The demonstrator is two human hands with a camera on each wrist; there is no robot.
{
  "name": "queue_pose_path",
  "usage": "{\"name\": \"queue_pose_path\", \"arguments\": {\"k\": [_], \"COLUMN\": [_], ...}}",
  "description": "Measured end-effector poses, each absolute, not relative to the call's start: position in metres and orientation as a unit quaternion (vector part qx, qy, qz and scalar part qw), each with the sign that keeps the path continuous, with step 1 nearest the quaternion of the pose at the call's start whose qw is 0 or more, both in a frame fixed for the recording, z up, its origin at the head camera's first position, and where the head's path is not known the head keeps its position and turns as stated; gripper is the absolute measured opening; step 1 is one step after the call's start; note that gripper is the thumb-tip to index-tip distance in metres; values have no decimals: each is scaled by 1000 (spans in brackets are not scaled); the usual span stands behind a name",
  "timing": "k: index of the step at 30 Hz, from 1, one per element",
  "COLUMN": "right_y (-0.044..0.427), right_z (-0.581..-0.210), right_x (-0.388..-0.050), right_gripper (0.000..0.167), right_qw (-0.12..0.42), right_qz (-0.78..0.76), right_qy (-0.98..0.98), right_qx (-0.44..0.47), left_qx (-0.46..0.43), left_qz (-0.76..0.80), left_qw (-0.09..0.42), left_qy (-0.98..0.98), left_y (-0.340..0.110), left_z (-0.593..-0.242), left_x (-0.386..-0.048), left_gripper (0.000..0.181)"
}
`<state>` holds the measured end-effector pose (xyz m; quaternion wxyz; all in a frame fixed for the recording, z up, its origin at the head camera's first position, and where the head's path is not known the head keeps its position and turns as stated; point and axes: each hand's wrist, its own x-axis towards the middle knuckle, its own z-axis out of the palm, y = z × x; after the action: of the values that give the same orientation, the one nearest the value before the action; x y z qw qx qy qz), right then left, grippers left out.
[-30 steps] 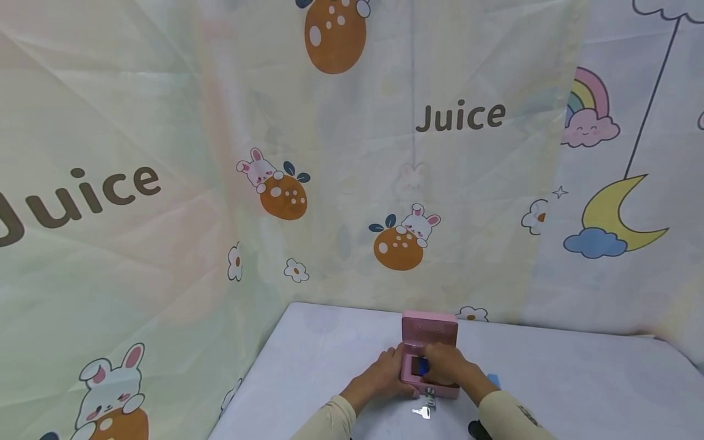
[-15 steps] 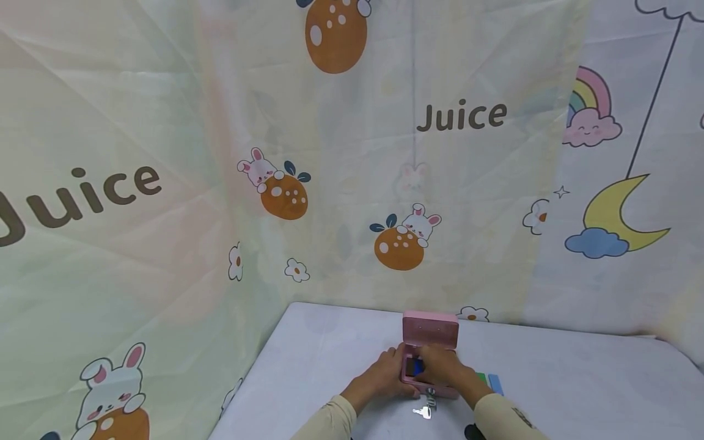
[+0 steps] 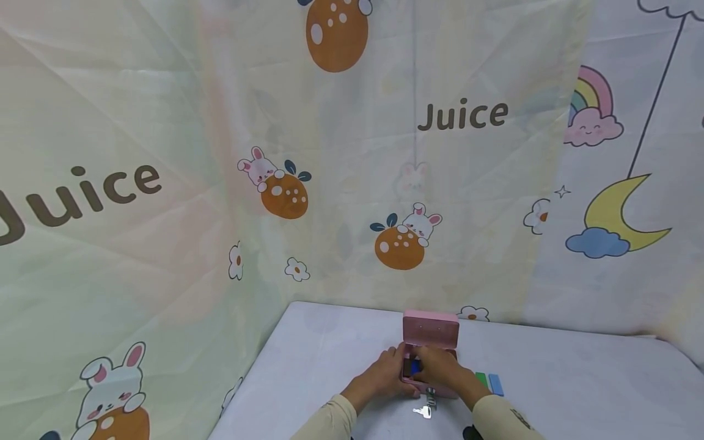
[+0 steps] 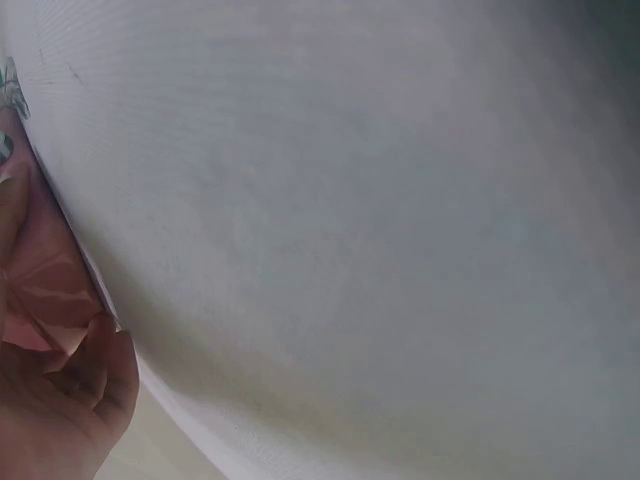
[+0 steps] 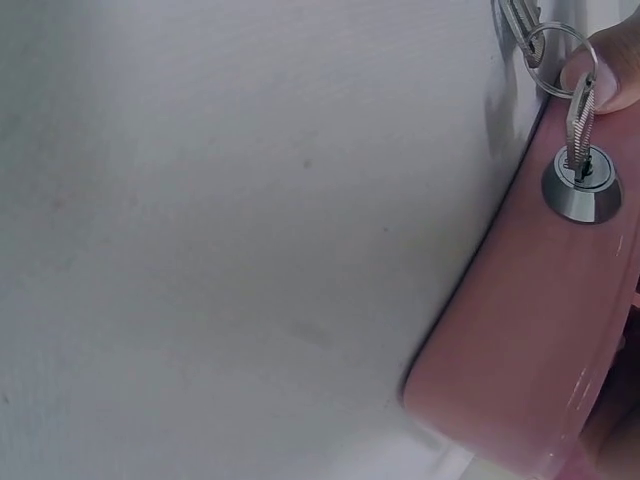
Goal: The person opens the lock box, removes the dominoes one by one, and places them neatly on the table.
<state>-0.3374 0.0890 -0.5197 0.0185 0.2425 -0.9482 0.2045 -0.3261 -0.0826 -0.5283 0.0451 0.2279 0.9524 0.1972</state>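
Observation:
An open pink metal lock box with its lid raised stands on the table. My left hand grips its left side; in the left wrist view the thumb lies along the front and the fingertips bend round the far corner. My right hand reaches into the box, fingers bent down at a small blue and brown item near the left inner wall; its fingertips are partly hidden. A key sits in the front lock, and a second key hangs from the ring onto the table.
A green flat piece and a blue flat piece lie right of the box. A black object shows partly beneath the right sleeve. Patterned curtains stand behind and left of the white table.
My right hand has moved left inside the box, and the blue and brown item has shifted left with it. The green flat piece has come into sight. My left hand has stayed put.

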Motion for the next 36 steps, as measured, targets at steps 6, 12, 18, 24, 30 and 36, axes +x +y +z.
{"name": "queue_pose_path", "arguments": {"k": [6, 12, 18, 24, 30, 36], "right_y": [91, 91, 91, 92, 91, 92], "right_z": [-522, -521, -519, -516, -517, -519], "right_x": [-339, -340, -339, -337, -336, -335], "right_gripper": [54, 49, 45, 41, 44, 46], "right_qw": [7, -13, -20, -29, -21, -21], "right_qz": [221, 245, 253, 258, 243, 249], "right_qy": [-945, -942, -941, -941, -946, -943], "right_qx": [241, 230, 226, 216, 214, 222], "left_qx": [229, 222, 224, 223, 226, 222], "left_qz": [192, 191, 196, 197, 193, 198], "left_qw": [46, 48, 50, 49, 45, 51], "left_qy": [953, 955, 953, 954, 954, 953], "left_y": [-82, -81, -81, -81, -82, -83], "left_z": [-528, -526, -524, -522, -524, -526], "left_x": [-326, -326, -324, -324, -324, -325], "left_gripper": [102, 103, 103, 103, 104, 103]}}
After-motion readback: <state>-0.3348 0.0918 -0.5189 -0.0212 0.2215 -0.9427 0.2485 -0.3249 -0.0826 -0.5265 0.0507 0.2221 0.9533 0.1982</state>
